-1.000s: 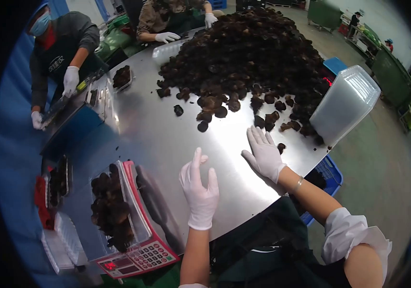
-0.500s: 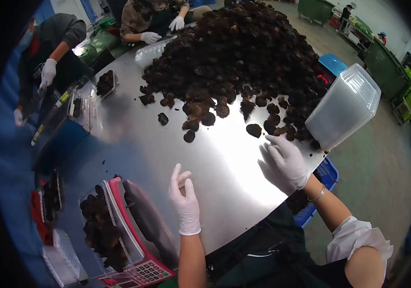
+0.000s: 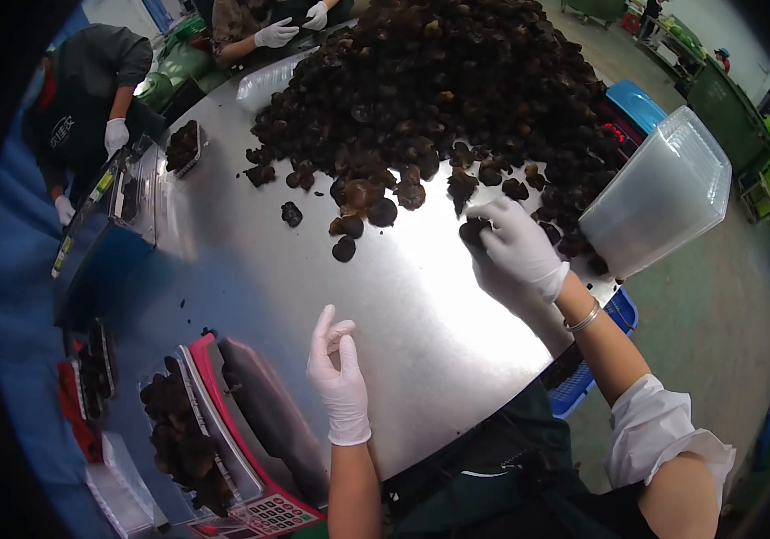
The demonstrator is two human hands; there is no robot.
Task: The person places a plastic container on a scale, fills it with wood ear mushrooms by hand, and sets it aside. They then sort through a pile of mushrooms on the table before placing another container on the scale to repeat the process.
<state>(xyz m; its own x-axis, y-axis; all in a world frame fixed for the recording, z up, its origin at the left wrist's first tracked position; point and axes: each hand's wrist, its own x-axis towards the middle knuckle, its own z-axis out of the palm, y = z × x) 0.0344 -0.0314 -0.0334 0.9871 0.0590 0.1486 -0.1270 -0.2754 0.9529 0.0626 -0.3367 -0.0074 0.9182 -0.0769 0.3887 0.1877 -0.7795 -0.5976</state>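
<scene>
Technique: on the steel table [image 3: 403, 332], working from the front edge of the heap [image 3: 439, 90], near the right-centre of the frame, seems sound; loose pieces there should come away without pulling others down. The wrist should pass clear of the stack of clear tubs [image 3: 654, 198], just beside the work at right. Right hand [image 3: 522, 247]: fingers bent down at a dark piece [image 3: 472, 233], slightly right of centre; firm pinch or mere touch, cannot tell. Best practice, judged: light fingertip pressure, lift straight up rather than drag, since the pieces look soft and may tear. Left hand [image 3: 340, 382], lower centre: open, fingers loosely curled, empty; kept low and palm inward, it is well placed to receive.

Appearance: the heap, upper centre, is dark brown to near-black, mushroom-like, tightly piled. Front-edge pieces show lighter brown, with a slight sheen. A loose piece [image 3: 344, 249], left of centre, is roundish and flat; a smaller one [image 3: 292, 214] has a crinkled edge. Piece at the fingers: dark, partly hidden, surface detail unclear.
</scene>
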